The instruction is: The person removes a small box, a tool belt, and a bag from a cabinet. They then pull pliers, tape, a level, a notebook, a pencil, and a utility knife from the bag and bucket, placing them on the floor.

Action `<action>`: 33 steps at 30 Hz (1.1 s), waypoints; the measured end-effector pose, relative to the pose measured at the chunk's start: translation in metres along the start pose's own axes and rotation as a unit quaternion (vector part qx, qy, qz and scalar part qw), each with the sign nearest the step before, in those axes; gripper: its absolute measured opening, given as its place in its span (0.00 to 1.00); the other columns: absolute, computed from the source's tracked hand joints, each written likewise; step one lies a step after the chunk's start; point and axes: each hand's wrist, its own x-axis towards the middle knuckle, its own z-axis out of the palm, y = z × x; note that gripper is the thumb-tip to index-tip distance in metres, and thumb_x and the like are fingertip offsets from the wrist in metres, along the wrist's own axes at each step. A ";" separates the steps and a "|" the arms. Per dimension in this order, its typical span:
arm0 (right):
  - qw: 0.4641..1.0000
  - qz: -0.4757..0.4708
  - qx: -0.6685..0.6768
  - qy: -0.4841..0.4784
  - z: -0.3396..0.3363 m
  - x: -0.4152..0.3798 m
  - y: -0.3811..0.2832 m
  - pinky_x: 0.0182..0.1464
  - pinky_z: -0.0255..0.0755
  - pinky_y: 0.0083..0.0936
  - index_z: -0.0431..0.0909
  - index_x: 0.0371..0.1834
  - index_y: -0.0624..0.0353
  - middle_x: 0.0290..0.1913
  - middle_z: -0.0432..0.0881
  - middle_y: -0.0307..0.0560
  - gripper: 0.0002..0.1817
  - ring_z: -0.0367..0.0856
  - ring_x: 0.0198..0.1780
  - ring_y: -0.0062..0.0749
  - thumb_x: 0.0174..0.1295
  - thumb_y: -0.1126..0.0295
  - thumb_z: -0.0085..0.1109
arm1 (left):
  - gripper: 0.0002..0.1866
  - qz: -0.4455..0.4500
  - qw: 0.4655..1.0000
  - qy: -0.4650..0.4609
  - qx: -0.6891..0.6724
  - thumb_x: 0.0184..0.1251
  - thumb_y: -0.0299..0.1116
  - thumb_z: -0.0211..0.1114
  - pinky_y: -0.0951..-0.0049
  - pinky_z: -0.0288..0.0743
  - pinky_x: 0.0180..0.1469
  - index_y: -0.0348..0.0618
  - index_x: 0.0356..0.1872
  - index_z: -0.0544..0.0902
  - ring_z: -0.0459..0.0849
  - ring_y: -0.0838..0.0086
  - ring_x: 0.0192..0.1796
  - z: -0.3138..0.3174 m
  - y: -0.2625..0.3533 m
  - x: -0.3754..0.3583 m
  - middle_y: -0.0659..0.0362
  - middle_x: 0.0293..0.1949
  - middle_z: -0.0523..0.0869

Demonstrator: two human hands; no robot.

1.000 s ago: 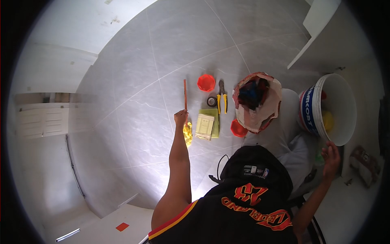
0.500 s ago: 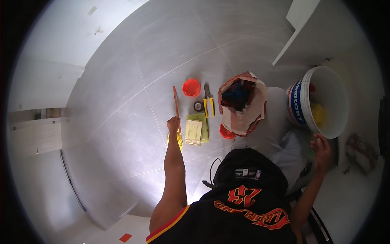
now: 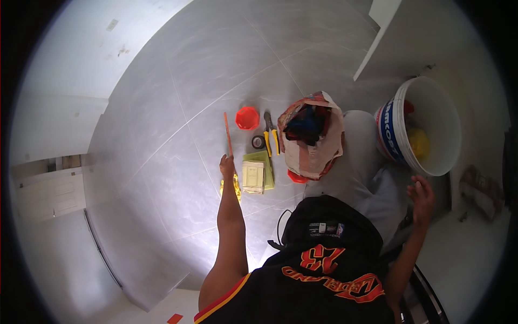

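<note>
My left hand (image 3: 227, 165) is closed around the lower end of a thin orange-red stick (image 3: 227, 132), which points away from me above the grey floor. Beside that hand lies a yellow item (image 3: 236, 187). Just right of it, stacked pale rectangular boxes (image 3: 253, 176) rest on a green piece (image 3: 268, 162). A black tape roll (image 3: 258, 142), yellow-handled pliers (image 3: 271, 137) and a red octagonal box (image 3: 247, 117) lie further off. My right hand (image 3: 421, 197) is raised with bent fingers just below the rim of a white bucket (image 3: 400, 127); nothing shows in it.
An open bag (image 3: 314, 156) with dark contents stands right of the pliers, and another red box (image 3: 297, 177) touches its near side. Yellow and red things lie inside the bucket. At the far right is a crumpled bag (image 3: 480, 191). A white panel edge (image 3: 372, 51) juts in at the top.
The view has shifted slightly, moving the floor items a little left. The stick in my left hand now tilts slightly more to the left. My right hand stays near the bucket.
</note>
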 end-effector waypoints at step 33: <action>0.993 0.000 0.058 -0.102 -0.040 0.017 0.008 0.50 0.71 0.19 0.76 0.48 0.66 0.45 0.80 0.43 0.15 0.77 0.44 0.20 0.57 0.73 0.59 | 0.21 0.367 0.788 -0.339 -0.360 0.63 0.30 0.60 0.64 0.65 0.60 0.34 0.55 0.69 0.71 0.63 0.58 0.051 0.481 -0.282 0.50 0.53 0.73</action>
